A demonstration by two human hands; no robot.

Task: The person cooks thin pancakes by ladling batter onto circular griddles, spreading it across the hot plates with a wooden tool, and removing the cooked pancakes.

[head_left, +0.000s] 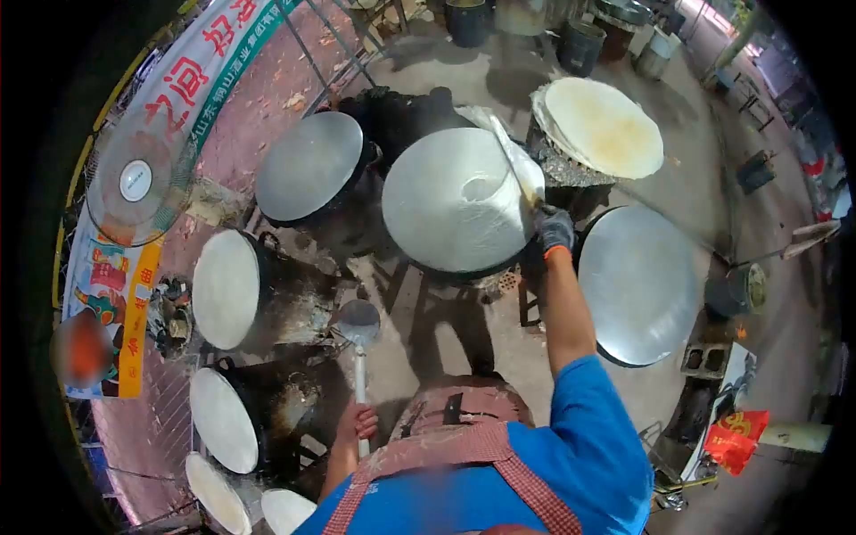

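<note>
Grey glove fabric (561, 234), finished with an orange cuff (556, 251), was worn on the right hand (555, 227), which was positioned at the right rim of the central griddle (423, 192). Its fingers appeared to be curled; whether only the edge of the thin pancake sheet (514, 159) or also a small tool was gripped could not be determined. The sheet was located on the griddle's right side, with a folded strip raised along the rim and wrinkled film beside it. Tearing was judged the foremost hazard: if the strip were pulled unevenly while any part was stuck to the metal, a split could be started at the wrinkles. Creasing could be caused if the fold were allowed to drop onto itself. Contamination was considered possible if the loose upper end, at the far rim, were dragged against the stand (571, 169) beneath the pancake stack (606, 129). Burns could be caused, should the surfaces have been hot, because the bare right forearm (569, 303) was extended close by the right-hand griddle (637, 285). By the bare left hand (360, 421), the shaft of a long-handled scoop (359, 323) was enclosed in a full grip; if the scoop were swung sideways, the left-hand griddle (226, 290) could be struck.
</note>
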